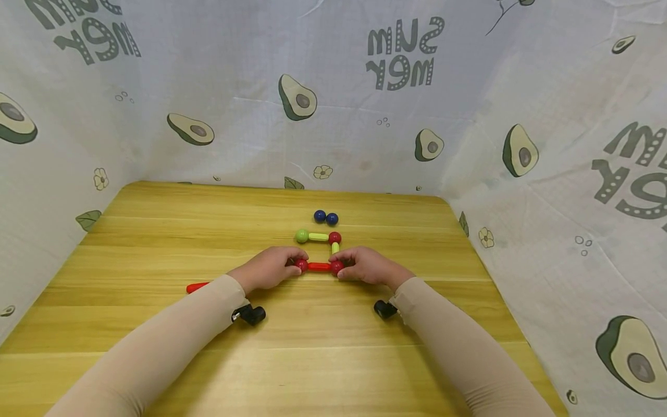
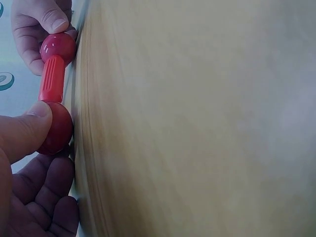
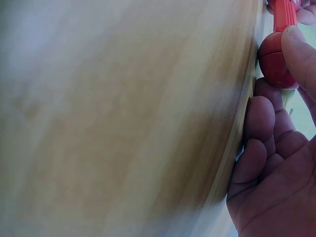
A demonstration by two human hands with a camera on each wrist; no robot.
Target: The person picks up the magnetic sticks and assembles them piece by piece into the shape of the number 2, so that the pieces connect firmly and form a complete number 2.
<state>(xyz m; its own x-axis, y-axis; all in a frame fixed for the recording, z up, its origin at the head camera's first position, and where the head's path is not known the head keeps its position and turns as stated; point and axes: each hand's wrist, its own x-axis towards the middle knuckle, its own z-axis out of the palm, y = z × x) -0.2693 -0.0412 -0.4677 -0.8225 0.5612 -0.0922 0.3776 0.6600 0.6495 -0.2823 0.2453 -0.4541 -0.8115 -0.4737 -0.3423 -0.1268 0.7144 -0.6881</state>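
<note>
Between thumb and fingers, my left hand (image 1: 270, 268) pinches a red ball (image 2: 60, 129) at the left end of a red rod (image 1: 319, 267). At the rod's other end, my right hand (image 1: 371, 267) holds a second red ball (image 3: 276, 61) in the same way. From that right ball a yellow-green rod (image 1: 336, 248) runs back to a third red ball (image 1: 334, 238). Another yellow-green rod (image 1: 318, 237) extends left from there to a light green ball (image 1: 302, 236). Together the pieces form a shape open on its left side, low over the wooden table (image 1: 281, 359).
Two dark blue balls (image 1: 320, 216) lie side by side behind the joined pieces. A loose red piece (image 1: 197, 286) pokes out beyond my left forearm, partly hidden by it. Patterned white cloth (image 1: 234, 69) hangs behind the table and along its sides.
</note>
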